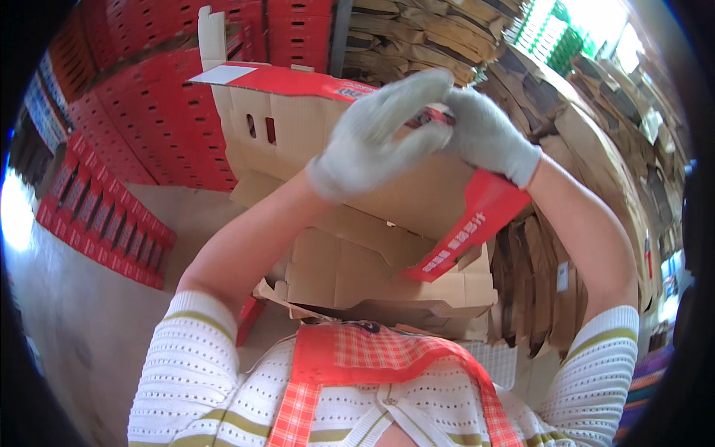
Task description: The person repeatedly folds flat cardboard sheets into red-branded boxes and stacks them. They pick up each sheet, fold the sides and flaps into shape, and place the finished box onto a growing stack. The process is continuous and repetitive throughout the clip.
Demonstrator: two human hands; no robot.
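Gloved left hand [380, 141] at upper part of red-and-brown carton [298, 141], right hand [491, 134] just beside. Whether either hand's fingers grip it: cannot tell.

R hand [493, 138]: part. hid behind L hand [376, 138]
Carton [298, 138]: far rim part. hid by hands
Far-L red stacks [167, 112]: cut @ top

Brown cardboard box [395, 195] — red side flap — open, partly folded.
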